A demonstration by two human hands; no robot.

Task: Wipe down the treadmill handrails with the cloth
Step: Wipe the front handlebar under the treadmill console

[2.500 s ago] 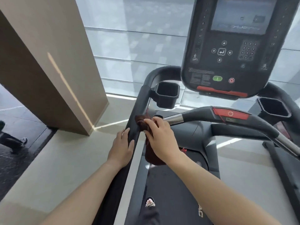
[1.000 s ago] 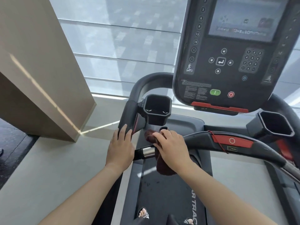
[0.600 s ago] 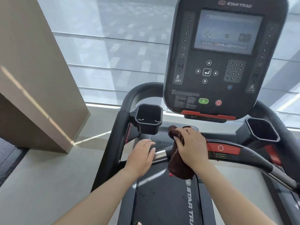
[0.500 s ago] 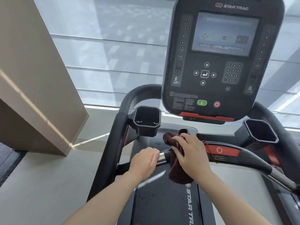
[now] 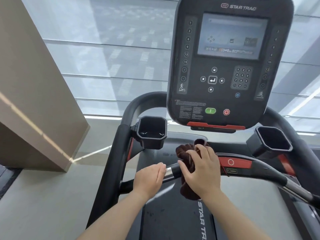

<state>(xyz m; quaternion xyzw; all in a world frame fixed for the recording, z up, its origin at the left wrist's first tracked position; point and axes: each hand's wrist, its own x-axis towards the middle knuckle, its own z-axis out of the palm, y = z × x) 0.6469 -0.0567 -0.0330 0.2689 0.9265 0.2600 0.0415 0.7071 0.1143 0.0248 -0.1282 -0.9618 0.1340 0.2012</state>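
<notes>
A black front handrail [image 5: 259,168] with a silver grip section and a red stop panel crosses the treadmill in front of me. My right hand [image 5: 200,172] presses a dark brown cloth [image 5: 186,155] over this bar, just left of the red panel; the cloth hangs down below the bar. My left hand [image 5: 149,179] is closed around the bar's left end, beside the silver section. The black left side handrail [image 5: 119,153] rises from the lower left up to the console.
The Star Trac console [image 5: 228,63] with screen and buttons hangs above the bar. Black cup holders sit at left [image 5: 151,132] and right [image 5: 273,139]. The belt [image 5: 173,219] runs below. A beige pillar [image 5: 34,94] stands at left, windows behind.
My right hand slid the cloth from the left side rail onto the front bar and rightward along it. My left hand left the side rail and took the bar's left end.
</notes>
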